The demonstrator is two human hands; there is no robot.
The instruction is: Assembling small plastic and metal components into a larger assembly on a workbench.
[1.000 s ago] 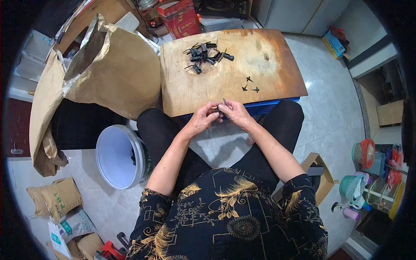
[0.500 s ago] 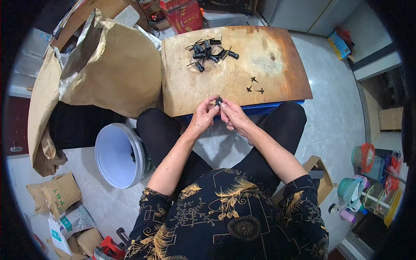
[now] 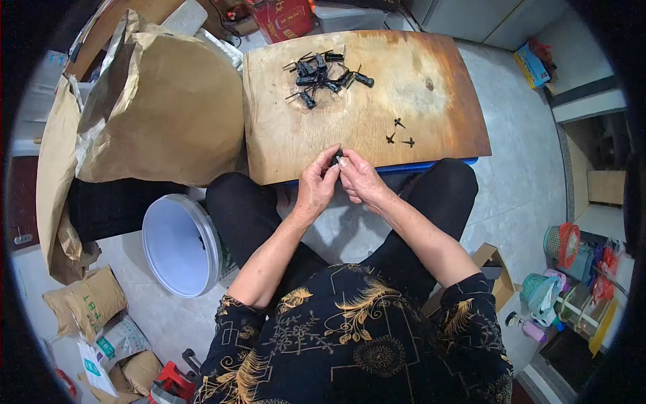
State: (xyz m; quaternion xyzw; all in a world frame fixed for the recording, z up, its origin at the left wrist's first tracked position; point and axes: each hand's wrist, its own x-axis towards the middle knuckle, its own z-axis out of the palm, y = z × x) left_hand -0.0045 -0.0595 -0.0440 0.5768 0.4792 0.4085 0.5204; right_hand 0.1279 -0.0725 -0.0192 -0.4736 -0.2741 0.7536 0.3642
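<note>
Small black piece (image 3: 336,156), its full shape hidden by fingers, held between my left grip (image 3: 316,183) and my right grip (image 3: 362,179), just above the frame's centre.

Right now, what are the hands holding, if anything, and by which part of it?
A small black piece, held between the left hand and the right hand; it is too covered to tell which part each grips.
</note>
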